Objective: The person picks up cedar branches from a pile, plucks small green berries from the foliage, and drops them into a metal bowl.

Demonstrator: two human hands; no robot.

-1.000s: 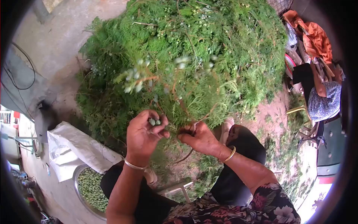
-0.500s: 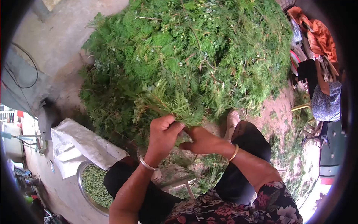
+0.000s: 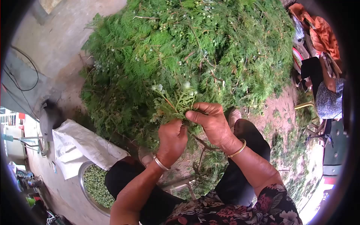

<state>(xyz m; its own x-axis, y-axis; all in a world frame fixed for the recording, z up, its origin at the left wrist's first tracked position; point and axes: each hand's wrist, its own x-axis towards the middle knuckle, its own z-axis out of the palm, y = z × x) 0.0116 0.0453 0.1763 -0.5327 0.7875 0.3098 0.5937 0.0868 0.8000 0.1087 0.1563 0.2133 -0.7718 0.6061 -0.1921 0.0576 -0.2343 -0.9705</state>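
Close in front of my body I hold a leafy evergreen sprig (image 3: 173, 104) with pale green cones at its tips. My left hand (image 3: 172, 139) is closed round its lower end, fingers curled inward. From the right, my right hand (image 3: 214, 125) pinches the same sprig between thumb and fingers, just above the left. A thin brown twig (image 3: 202, 143) shows below the right hand. Behind both hands rises a big heap of evergreen branches (image 3: 180, 48), dotted with similar small cones.
At lower left a metal basin (image 3: 83, 183) holds many small green cones. Beside it lies a white woven sack (image 3: 80, 144). Another person (image 3: 330, 95) in a patterned garment is at the right, near orange cloth (image 3: 324, 37). Loose greenery litters the floor (image 3: 279, 112).
My right hand has risen and now pinches the sprig's leafy part. My left hand has shifted slightly down and right. The sprig stands more upright, its cones plainer to see.
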